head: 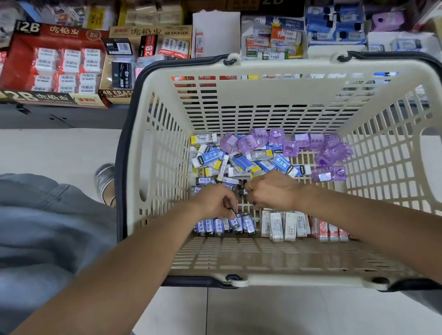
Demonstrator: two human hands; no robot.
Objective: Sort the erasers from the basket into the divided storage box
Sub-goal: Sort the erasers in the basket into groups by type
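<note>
The erasers were all still down in the bottom of the cream slotted plastic basket with the dark handles, which sat on the pale tiled floor. Along the near wall there was a tidy upright row of small dark-and-blue sleeved erasers, and right beside it a row of white-sleeved erasers running into a few red-and-white ones. Further back it was just a loose heap of blue, white and yellow sleeved erasers, with a bunch of clear purple plastic eraser cases scattered toward the far right corner.

Both hands were down inside the basket, close together. The left hand had its fingers curled down, pinching one of the dark-and-blue erasers at the right end of that row. The right hand, with a ring on one finger, was curled too, fingertips tucked under near a small dark piece between the hands; it couldn't be told whether it actually gripped anything.

The forearms crossed over the basket's near rim, so part of the rows was hidden under them. Left of the basket were the person's grey trouser leg and a silvery shoe. Behind the basket ran a low shelf crammed with stock: a red 2B eraser display box, a tan 4B eraser carton, a white open box and a box of blue-packaged erasers. No divided storage box could be picked out for sure.
</note>
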